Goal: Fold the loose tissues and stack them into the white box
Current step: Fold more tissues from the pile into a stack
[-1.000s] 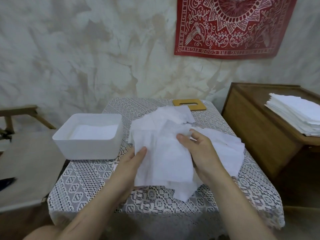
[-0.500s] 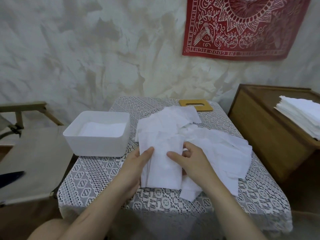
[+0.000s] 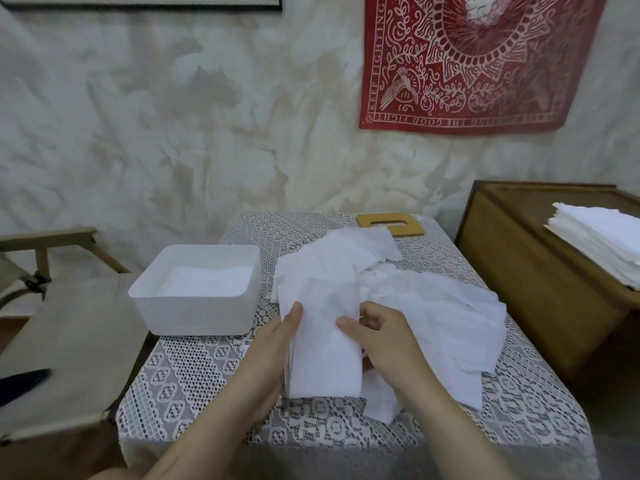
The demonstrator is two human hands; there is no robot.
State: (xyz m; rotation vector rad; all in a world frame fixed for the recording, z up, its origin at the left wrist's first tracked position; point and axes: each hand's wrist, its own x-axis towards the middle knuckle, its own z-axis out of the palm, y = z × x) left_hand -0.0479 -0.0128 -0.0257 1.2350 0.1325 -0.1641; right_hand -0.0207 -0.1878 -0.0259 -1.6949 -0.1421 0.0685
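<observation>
A folded white paper tissue (image 3: 323, 355) is pinched at 9 o'clock by the left hand (image 3: 270, 355) and at 3 o'clock by the right hand (image 3: 384, 341), thumbs on top. Loose white tissues (image 3: 443, 317) are spread toward 2 o'clock; the rectangular white plastic box (image 3: 194, 315) is located at 10 o'clock.

a single wide-angle camera worn on the head is looking forward and down, sitting close above the square table draped in white lace cloth (image 3: 194, 386) and facing the mottled cream plaster wall (image 3: 138, 133) behind it.
</observation>
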